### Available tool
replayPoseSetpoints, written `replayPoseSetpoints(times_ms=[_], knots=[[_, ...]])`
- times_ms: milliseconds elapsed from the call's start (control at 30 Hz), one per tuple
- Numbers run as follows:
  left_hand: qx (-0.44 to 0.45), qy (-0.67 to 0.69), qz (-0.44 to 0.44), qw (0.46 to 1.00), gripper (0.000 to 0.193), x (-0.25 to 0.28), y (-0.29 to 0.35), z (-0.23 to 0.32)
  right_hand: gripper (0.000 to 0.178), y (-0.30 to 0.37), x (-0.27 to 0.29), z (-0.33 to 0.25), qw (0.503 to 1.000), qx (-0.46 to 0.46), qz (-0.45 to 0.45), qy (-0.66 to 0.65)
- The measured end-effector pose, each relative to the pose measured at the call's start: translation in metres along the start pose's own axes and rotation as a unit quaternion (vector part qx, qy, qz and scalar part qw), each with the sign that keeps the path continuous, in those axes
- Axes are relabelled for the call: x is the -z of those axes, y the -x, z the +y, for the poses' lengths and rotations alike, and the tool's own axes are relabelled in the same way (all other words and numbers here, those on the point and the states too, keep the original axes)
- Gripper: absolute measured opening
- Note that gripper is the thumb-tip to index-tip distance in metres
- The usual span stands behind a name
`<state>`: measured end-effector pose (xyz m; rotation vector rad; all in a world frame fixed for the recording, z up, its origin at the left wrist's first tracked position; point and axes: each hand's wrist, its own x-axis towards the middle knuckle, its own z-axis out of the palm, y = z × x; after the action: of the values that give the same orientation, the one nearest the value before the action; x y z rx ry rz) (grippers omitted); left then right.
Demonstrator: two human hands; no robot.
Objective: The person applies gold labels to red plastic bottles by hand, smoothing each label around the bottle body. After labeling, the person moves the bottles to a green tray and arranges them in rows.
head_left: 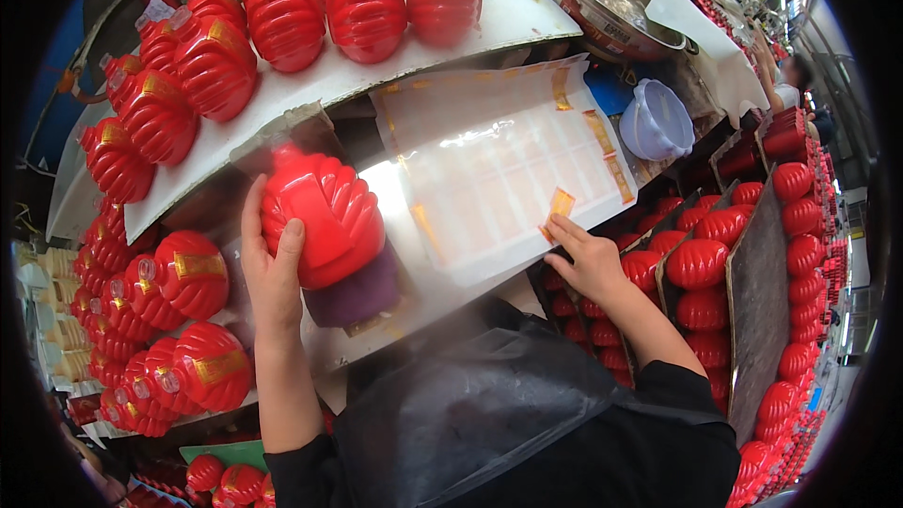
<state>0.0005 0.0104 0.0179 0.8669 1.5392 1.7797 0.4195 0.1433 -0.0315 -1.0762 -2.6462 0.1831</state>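
My left hand (pixel 273 273) is wrapped around the side of a glossy red ribbed bottle (pixel 331 216). The bottle is tilted, its neck pointing away from me, and a smooth blank panel faces up. Beneath its base lies a folded purple cloth (pixel 356 293) on the white worktop. To the right, my right hand (pixel 591 261) pinches a small gold label (pixel 562 201) between thumb and fingers, over the near right part of a translucent white sheet (pixel 470 190). More gold labels (pixel 609 158) cling along the sheet's edges.
Red bottles (pixel 367 5) crowd a raised white shelf at the back, and labelled ones (pixel 193 273) stand at left. A metal basin (pixel 602 0) and a pale lilac bucket (pixel 657 120) sit at the back right. Divided racks of red bottles (pixel 698 263) are on the right.
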Motion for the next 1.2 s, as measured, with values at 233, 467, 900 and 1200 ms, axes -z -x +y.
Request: replayPoseSetpoints(times_ms=[233, 467, 900, 1200], knots=[[-0.015, -0.045, 0.027, 0.999, 0.070, 0.004, 0.002, -0.005, 0.015, -0.009, 0.014, -0.002, 0.995, 0.064, 0.031, -0.070], [0.018, -0.027, 0.012, 0.999, 0.075, 0.003, 0.004, 0.001, 0.027, -0.121, 0.055, -0.058, 0.833, -0.279, -0.212, -0.429], [-0.020, -0.179, 0.046, 0.983, 0.051, 0.001, -0.027, 0.022, 0.040, -0.222, 0.021, -0.187, 0.861, 0.481, 0.051, -0.155], [-0.063, -0.223, 0.026, 0.973, 0.060, 0.005, -0.026, 0.016, 0.037, -0.189, 0.020, -0.175, 0.826, 0.533, 0.047, -0.177]])
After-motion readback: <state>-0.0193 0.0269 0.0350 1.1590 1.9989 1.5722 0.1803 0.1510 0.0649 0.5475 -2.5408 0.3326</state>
